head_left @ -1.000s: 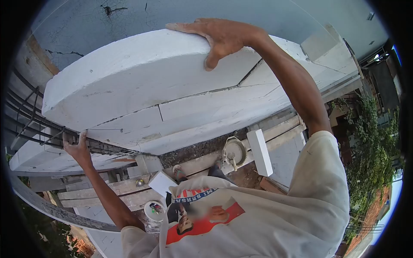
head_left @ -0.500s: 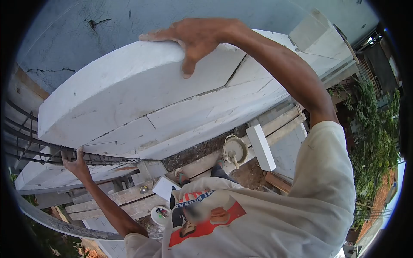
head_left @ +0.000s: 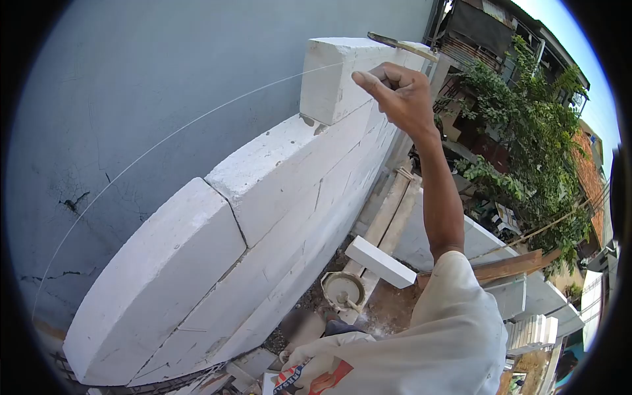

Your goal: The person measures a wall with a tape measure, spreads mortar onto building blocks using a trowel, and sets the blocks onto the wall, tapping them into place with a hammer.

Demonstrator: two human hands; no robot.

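**Right hand (head_left: 401, 100) off the end block (head_left: 158, 280), up by the string (head_left: 273, 83)**

Your right hand has left the end block's top and hovers at one o'clock, near the upper block (head_left: 321, 82). Your fingers are curled with the thumb out; whether they pinch the string cannot be told. Your left hand has dropped from view, so its grip is unknown. The end block lies at eight o'clock, a thin dark joint between it and the neighbouring block (head_left: 283, 181); with no hand visible on it, it seems to sit unaided.

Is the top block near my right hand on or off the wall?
On: the block sits atop the wall, grey mortar showing at its base.
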